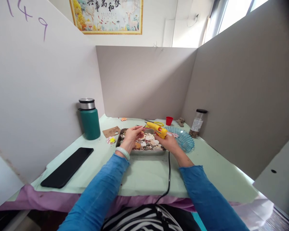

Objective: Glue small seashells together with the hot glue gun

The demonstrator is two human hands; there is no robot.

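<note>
My right hand (167,141) grips a yellow glue gun (157,129) with its nozzle aimed left, and its black cord (169,173) trails down over the table's front edge. My left hand (132,134) pinches a small shell (142,133) just in front of that nozzle. Both hands hover over a metal tray (141,152) filled with several shells. A pale bangle sits on my left wrist.
A green flask (89,119) and a black phone (67,166) lie to the left. A blue glass dish (183,138), red cup (169,121), yellow scissors (156,123) and a jar (197,123) stand to the right. Grey partition walls enclose the pale green table (144,176).
</note>
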